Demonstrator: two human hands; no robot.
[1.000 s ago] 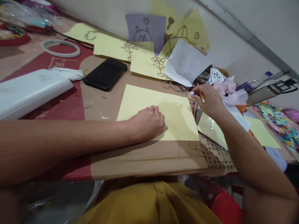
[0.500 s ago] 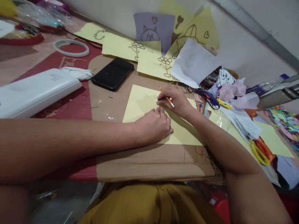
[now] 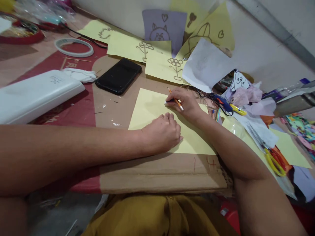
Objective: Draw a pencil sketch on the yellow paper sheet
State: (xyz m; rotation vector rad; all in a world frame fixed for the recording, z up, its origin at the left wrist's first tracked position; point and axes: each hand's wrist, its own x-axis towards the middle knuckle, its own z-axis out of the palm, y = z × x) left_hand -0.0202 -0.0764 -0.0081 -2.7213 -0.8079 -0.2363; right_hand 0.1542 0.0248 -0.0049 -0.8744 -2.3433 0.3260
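Observation:
A sheet of yellow paper (image 3: 145, 108) lies on the cardboard in front of me. My left hand (image 3: 163, 131) rests on it, palm down, fingers bent slightly and pressing the sheet; nothing shows in that hand. Close beyond it, my right hand (image 3: 185, 103) is closed on a small eraser with a white tip and dark sleeve, mostly hidden by the fingers. The eraser's tip (image 3: 165, 103) is at the paper. A pencil (image 3: 179, 104) is tucked between the same fingers, its rubber end towards me. Any marks under the hands are too faint to tell.
Beyond the sheet lie a black phone (image 3: 118, 76), yellow papers with flower drawings (image 3: 163, 67) and a white sheet (image 3: 206, 67). A white power bank (image 3: 41, 95) and tape roll (image 3: 73, 47) are left. Scissors (image 3: 274, 162), a glue gun (image 3: 220, 102) and scraps crowd the right.
The view has shifted slightly. My right hand stays at nearly the same spot on the paper with eraser and pencil, and my left hand keeps its place.

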